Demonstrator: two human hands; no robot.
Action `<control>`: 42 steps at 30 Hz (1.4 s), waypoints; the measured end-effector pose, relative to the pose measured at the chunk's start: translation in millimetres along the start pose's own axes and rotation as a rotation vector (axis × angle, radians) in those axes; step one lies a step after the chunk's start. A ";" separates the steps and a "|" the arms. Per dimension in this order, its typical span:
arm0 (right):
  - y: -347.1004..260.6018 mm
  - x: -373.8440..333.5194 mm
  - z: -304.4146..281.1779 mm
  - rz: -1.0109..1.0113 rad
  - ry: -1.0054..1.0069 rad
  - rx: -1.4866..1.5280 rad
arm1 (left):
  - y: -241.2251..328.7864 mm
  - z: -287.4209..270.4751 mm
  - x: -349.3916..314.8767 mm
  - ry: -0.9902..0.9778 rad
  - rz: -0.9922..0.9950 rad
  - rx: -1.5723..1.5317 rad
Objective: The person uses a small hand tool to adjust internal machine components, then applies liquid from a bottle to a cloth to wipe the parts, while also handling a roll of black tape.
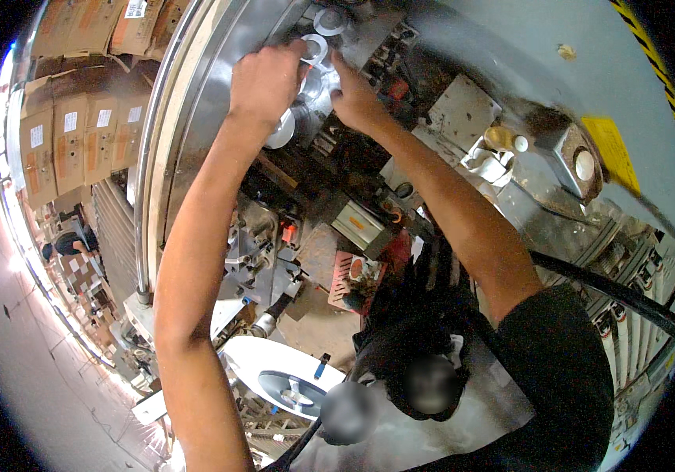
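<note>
The left hand (265, 82) is curled beside the white ring (322, 52), ahead and to its right (whether it pinches anything, I can't tell from here); the right hand (359, 102), opposite, holds its index finger out near the ring, other fingers folded. I'd keep fingertips light, wrists steady, and knuckles off the white disc (281, 131) just below the left hand.

The left hand (263, 81) hides part of a white ring (323, 50). The left arm (189, 259) hides part of a white disc (283, 132) and runs off the bottom edge. Two round patches (348, 413) down low are blurry. The white labels (70, 121) are too tiny to read.
</note>
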State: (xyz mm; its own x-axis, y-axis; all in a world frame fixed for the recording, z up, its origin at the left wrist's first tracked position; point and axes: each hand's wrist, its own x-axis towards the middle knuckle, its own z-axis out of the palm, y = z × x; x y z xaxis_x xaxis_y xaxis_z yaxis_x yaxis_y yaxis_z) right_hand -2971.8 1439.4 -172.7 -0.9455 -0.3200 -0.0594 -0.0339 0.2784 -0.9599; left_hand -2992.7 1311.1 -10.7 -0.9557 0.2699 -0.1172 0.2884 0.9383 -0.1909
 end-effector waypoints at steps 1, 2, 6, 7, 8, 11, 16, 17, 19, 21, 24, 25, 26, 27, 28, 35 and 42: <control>-1.2 -4.4 -7.5 0.010 -0.063 -0.013 | -3.2 0.8 -0.4 0.008 0.005 -0.009; -3.9 -11.6 -8.2 -0.221 -0.034 -0.151 | -4.2 1.0 -1.2 0.015 0.015 -0.022; -12.8 -11.7 -22.3 0.126 0.053 -0.060 | -3.8 -0.1 -4.4 -0.015 -0.013 -0.006; -5.7 0.9 -17.3 0.073 0.100 -0.047 | -4.5 -1.7 -4.6 -0.005 -0.021 -0.004; 4.2 10.1 -7.0 0.030 0.148 -0.032 | -3.7 -4.8 -5.8 -0.004 -0.024 -0.003; 3.3 23.3 14.9 0.006 0.234 0.010 | -2.5 -2.4 -3.7 0.008 -0.017 -0.025; 23.4 14.5 22.8 -0.096 0.152 0.033 | -5.9 10.4 1.4 0.071 0.027 -0.046; 23.9 8.3 16.8 -0.143 0.074 0.038 | -5.5 8.0 -0.1 0.054 0.014 -0.043; 0.8 -18.1 28.0 -0.127 -0.026 -0.218 | -6.6 4.6 -5.2 0.015 -0.023 -0.032; -15.5 -10.4 20.3 0.019 0.211 0.082 | -11.0 3.9 -9.2 0.003 -0.027 -0.043; -2.2 24.3 17.5 -0.008 0.287 0.002 | -10.5 1.5 -1.6 0.006 -0.014 -0.059; 3.3 25.1 26.9 -0.005 0.349 -0.005 | -8.2 1.7 2.6 0.008 -0.003 -0.068; 13.0 34.4 35.5 -0.004 0.430 -0.024 | -2.6 3.2 15.7 0.021 0.021 -0.080; 10.1 36.8 44.3 -0.009 0.480 -0.026 | -1.8 3.9 13.3 0.019 0.015 -0.081; 17.9 29.9 37.8 -0.021 0.383 0.091 | -1.4 4.2 13.9 0.017 0.012 -0.083; -20.0 -16.9 38.3 -0.150 0.398 0.065 | -9.8 -0.2 -8.6 0.027 -0.027 -0.036; -4.1 22.4 45.1 -0.069 0.504 0.098 | -6.3 7.8 9.3 0.024 0.012 -0.103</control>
State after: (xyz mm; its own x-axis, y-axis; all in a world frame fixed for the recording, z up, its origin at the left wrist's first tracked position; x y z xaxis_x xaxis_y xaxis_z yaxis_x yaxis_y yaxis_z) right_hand -2978.2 1390.3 -182.5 -0.9815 0.1485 0.1211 -0.0939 0.1781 -0.9795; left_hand -3003.0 1306.0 -18.2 -0.9538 0.2850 -0.0950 0.2932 0.9520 -0.0883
